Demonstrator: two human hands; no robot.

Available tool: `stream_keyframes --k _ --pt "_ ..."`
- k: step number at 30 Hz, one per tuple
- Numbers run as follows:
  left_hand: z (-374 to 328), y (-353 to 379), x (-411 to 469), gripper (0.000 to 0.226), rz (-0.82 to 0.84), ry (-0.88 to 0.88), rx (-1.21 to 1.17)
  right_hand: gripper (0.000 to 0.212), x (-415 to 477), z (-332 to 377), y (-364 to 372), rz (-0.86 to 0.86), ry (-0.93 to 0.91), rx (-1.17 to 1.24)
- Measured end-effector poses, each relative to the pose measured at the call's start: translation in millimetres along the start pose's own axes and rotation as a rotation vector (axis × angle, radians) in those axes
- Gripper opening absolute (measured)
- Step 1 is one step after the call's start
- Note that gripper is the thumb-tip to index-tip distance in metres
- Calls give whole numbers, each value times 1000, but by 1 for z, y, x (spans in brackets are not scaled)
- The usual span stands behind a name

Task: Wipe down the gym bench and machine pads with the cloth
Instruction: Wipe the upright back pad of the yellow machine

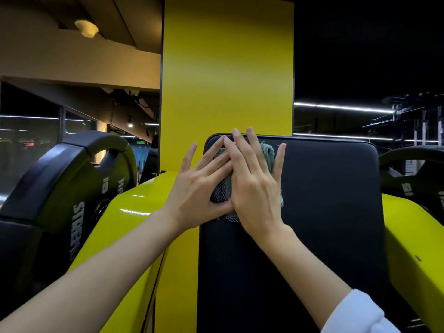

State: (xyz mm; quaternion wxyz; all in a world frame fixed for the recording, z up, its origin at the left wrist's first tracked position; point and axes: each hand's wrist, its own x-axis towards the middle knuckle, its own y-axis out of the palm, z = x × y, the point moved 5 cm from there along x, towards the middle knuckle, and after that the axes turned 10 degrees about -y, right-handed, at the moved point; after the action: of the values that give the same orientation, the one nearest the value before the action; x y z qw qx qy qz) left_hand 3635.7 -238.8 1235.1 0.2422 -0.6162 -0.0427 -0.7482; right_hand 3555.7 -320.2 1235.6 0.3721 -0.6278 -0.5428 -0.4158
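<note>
on my feed I see left hand (pixel 197 198) + right hand (pixel 254 195) flat, fingers straight and spread, overlapping | cloth (pixel 268 153) pinned under both, on pad (pixel 324 200) near its top-left corner | plate (pixel 79 188) off left

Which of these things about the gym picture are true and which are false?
1. The left hand and right hand press a grey-green knitted cloth flat against the black padded machine pad. True.
2. The cloth is bright red. False: it is grey-green.
3. The black round weight plate on the left shows the number 15. True.
4. The hands are at the bottom of the pad. False: they are near its top left corner.
</note>
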Motion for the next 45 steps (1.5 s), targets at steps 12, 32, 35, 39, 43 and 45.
stream_keyframes --k 12,32,35,39,43,45 --pt "-1 0 0 72 23 27 7 45 -15 5 -7 -46 -148 -54" --pt "4 -4 -4 78 159 17 36 72 -12 -5 13 185 -21 196" --pt "7 -7 -3 87 164 14 39 65 -13 -6 14 190 -22 176" --pt "19 -10 3 111 207 -48 39 61 -14 -7 13 187 -20 179" --pt "25 -11 6 122 270 -5 60 55 -14 -6 12 189 -98 105" --pt "28 -12 8 128 296 11 64 56 -16 -5 13 205 -152 42"
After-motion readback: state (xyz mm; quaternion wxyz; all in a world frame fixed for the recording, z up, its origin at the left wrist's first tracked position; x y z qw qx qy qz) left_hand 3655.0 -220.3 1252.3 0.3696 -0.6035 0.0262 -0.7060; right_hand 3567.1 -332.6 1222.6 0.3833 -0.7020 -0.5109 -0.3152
